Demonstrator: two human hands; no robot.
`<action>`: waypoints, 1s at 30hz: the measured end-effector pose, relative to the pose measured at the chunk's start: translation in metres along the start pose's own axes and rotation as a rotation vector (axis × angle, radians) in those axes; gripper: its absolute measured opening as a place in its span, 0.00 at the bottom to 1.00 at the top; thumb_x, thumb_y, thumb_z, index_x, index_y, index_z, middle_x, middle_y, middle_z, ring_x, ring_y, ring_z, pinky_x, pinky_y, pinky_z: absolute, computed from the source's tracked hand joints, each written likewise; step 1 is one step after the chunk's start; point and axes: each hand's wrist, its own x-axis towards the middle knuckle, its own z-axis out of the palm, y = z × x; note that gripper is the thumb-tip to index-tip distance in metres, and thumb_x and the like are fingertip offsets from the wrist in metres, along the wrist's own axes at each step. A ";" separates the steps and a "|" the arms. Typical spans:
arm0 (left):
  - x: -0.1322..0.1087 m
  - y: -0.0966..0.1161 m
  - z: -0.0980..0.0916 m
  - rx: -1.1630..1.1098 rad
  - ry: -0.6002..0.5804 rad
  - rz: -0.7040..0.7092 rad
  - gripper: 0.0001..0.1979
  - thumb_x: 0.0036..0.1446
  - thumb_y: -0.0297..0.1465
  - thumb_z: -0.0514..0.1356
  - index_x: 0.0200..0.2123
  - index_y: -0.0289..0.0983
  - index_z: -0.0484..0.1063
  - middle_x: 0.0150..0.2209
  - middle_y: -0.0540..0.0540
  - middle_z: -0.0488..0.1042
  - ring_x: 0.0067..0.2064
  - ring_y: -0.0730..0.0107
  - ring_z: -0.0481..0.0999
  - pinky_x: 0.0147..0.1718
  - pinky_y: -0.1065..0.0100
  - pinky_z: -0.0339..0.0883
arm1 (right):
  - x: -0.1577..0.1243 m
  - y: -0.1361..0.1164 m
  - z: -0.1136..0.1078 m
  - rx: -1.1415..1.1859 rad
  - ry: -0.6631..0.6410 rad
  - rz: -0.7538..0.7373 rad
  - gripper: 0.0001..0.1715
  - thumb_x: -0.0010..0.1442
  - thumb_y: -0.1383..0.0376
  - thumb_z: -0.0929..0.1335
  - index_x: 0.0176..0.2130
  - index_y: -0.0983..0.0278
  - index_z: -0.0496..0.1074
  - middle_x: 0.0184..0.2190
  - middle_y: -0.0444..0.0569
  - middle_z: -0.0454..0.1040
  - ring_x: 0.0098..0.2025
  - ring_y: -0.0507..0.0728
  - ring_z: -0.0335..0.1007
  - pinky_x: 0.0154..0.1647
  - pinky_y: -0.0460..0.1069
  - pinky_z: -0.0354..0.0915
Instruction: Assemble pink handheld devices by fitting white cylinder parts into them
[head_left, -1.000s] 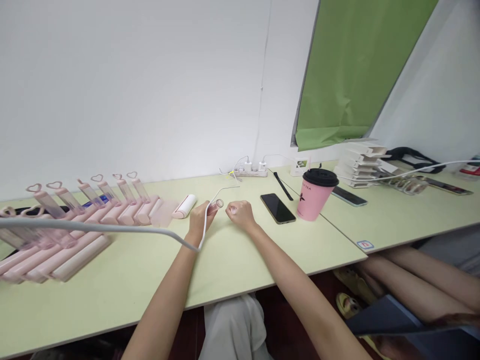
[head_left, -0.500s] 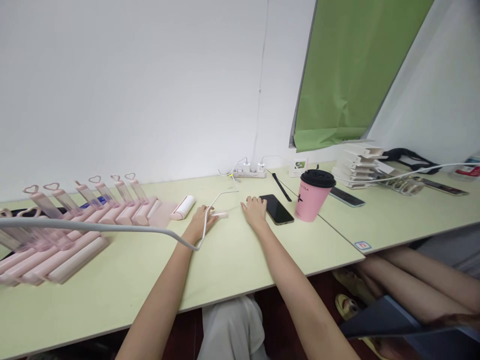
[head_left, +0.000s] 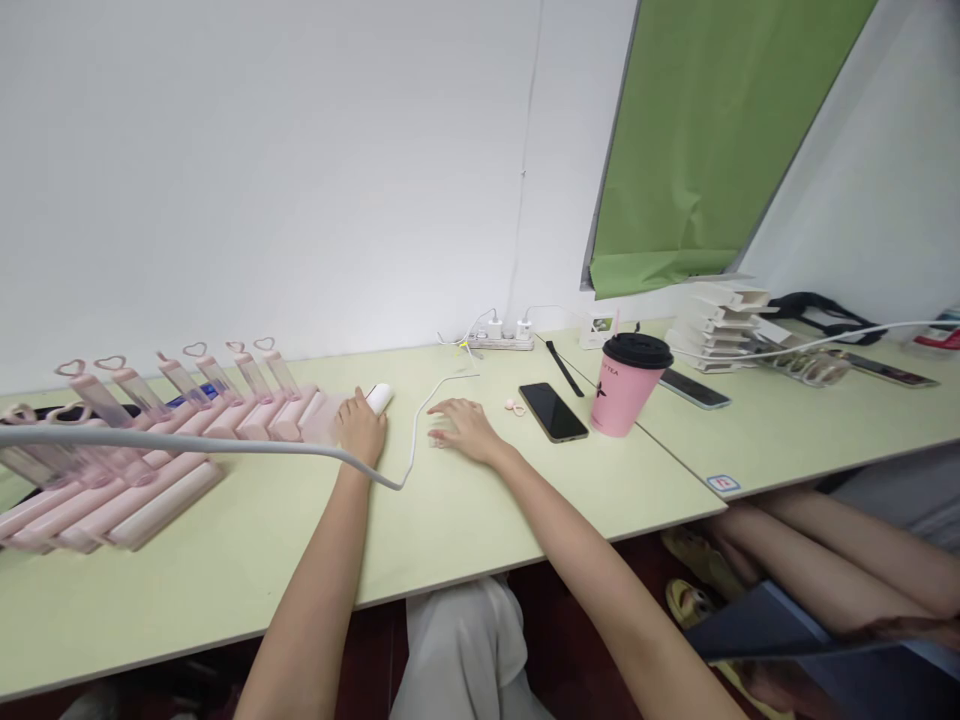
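Observation:
My left hand (head_left: pixel 361 430) is closed over the near end of a white cylinder (head_left: pixel 381 397), thumb on the right side and fingers on the left. Part of the cylinder is hidden under the hand. My right hand (head_left: pixel 466 430) hovers low over the table to its right, thumb and fingers apart. Between the two hands a white cable (head_left: pixel 414 440) crosses close to the camera. Beyond my right hand lies a small pink heart-shaped loop piece (head_left: pixel 516 407), beside a black phone (head_left: pixel 553 411). Left of my left hand stand rows of pink pieces with clear tubes and heart loops (head_left: pixel 251 378).
A pink cup (head_left: pixel 622 395) with a black lid stands right of the phone. A power strip (head_left: pixel 501 342) lies against the wall, a black strap (head_left: pixel 564 368) near it. Further right are another phone (head_left: pixel 694 389) and stacked white boxes (head_left: pixel 716 325). A person's legs (head_left: pixel 832 560) show at right.
My left hand has moved left from a small pale piece onto the white cylinder. My right hand has moved left from beside the phone, and the heart-shaped loop piece now shows there.

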 end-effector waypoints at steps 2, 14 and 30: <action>-0.001 -0.004 0.003 0.044 -0.068 0.033 0.23 0.52 0.30 0.53 0.51 0.26 0.60 0.44 0.31 0.68 0.52 0.48 0.63 0.48 0.54 0.57 | 0.000 -0.003 0.007 0.006 -0.074 -0.072 0.14 0.58 0.55 0.64 0.42 0.57 0.71 0.45 0.46 0.71 0.50 0.55 0.60 0.54 0.55 0.46; -0.007 0.032 -0.008 -0.672 -0.106 0.172 0.22 0.56 0.33 0.50 0.55 0.36 0.56 0.50 0.39 0.66 0.50 0.60 0.68 0.47 0.59 0.62 | 0.003 0.023 0.013 0.056 0.271 0.219 0.22 0.60 0.56 0.60 0.50 0.63 0.66 0.53 0.55 0.66 0.60 0.61 0.50 0.61 0.66 0.28; -0.010 0.064 -0.028 -0.755 -0.164 0.245 0.29 0.52 0.44 0.57 0.56 0.42 0.59 0.49 0.44 0.70 0.47 0.62 0.71 0.43 0.64 0.65 | 0.020 0.001 0.011 1.195 0.332 0.381 0.23 0.46 0.48 0.68 0.36 0.60 0.63 0.31 0.44 0.69 0.30 0.51 0.66 0.32 0.49 0.67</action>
